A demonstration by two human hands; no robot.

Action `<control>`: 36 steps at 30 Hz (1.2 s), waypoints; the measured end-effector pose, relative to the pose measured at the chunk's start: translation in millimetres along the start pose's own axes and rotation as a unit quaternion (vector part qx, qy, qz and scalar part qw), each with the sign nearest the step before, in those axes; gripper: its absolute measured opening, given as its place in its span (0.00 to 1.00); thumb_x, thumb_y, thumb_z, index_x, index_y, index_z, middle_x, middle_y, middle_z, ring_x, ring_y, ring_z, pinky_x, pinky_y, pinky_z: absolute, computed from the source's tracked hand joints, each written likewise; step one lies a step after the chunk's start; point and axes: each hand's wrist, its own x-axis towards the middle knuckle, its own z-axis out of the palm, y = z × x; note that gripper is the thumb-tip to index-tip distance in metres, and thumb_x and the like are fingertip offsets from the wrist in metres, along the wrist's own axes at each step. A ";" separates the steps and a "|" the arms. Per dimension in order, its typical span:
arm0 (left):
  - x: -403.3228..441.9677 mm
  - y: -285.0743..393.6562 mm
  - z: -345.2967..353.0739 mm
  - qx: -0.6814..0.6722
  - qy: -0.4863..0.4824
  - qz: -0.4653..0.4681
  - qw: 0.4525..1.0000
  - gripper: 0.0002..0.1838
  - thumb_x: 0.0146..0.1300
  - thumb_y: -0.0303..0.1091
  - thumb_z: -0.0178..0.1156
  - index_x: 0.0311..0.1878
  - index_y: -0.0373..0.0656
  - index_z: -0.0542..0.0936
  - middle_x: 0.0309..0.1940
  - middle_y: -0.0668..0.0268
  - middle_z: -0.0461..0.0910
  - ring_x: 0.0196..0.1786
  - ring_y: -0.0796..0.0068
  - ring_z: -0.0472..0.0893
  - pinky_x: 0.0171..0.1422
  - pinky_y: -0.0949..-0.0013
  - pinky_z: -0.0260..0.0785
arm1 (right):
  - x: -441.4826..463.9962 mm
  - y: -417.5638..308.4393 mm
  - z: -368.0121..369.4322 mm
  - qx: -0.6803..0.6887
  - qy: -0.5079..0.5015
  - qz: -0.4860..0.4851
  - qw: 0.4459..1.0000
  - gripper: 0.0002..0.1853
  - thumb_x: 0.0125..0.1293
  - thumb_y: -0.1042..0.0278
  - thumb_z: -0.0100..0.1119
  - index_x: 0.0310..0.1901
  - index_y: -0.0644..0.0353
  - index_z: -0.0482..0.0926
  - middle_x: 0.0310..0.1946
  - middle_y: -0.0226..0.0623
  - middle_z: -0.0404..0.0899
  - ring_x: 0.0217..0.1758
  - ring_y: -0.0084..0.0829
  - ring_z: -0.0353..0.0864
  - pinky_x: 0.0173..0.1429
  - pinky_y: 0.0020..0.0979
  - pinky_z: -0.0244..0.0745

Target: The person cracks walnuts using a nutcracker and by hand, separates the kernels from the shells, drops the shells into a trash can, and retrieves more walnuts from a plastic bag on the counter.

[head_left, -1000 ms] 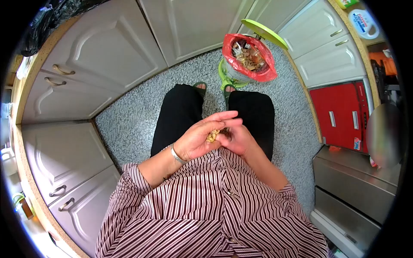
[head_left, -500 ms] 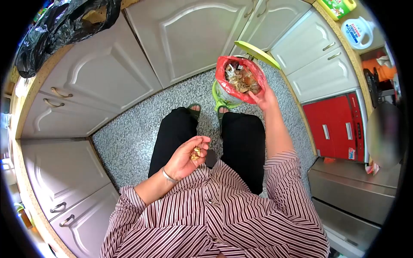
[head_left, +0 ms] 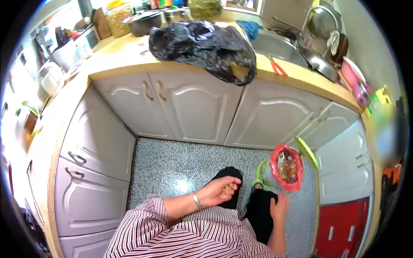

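Left hand [head_left: 218,191] over the lap, fingers curled round a small clutch of yellowish nut pieces [head_left: 230,188]; the pieces look shelled, so that much I judge done for this handful. Not yet done: setting them down, as they sit in the palm. Right hand [head_left: 279,207] rests on the black trousers [head_left: 259,215], thumb apart from fingers, nothing seen in it. Brownish scraps fill the red-lined bin [head_left: 297,185] beside the right leg. Black bag [head_left: 193,43] up on the counter [head_left: 116,58]; contents mostly hidden, so cannot tell how much is left.
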 end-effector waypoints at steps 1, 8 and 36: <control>-11.5 19.0 9.5 0.009 0.055 0.062 0.997 0.10 0.73 0.34 0.53 0.49 0.40 0.76 0.33 0.68 0.76 0.27 0.82 0.69 0.25 0.81 0.58 | 3.6 -1.7 -2.2 0.011 -0.010 0.021 1.000 0.18 0.58 0.64 0.64 0.49 0.62 0.79 0.48 0.50 0.77 0.53 0.52 0.75 0.60 0.50 0.68; -130.7 232.2 76.6 0.326 0.102 0.470 0.814 0.11 0.74 0.39 0.52 0.52 0.45 0.75 0.30 0.74 0.74 0.19 0.88 0.63 0.18 0.81 0.51 | 12.3 -11.5 -3.3 0.039 -0.010 0.041 0.998 0.15 0.56 0.62 0.65 0.43 0.61 0.82 0.44 0.49 0.79 0.49 0.52 0.77 0.55 0.51 0.70; -149.3 567.1 79.6 0.819 0.453 0.332 0.122 0.20 0.53 0.32 0.68 0.52 0.50 0.82 0.48 0.50 0.79 0.53 0.49 0.79 0.59 0.56 0.72 | 5.0 2.5 2.9 -0.035 -0.072 0.067 0.995 0.17 0.66 0.63 0.58 0.53 0.62 0.77 0.45 0.46 0.80 0.47 0.45 0.80 0.51 0.43 0.75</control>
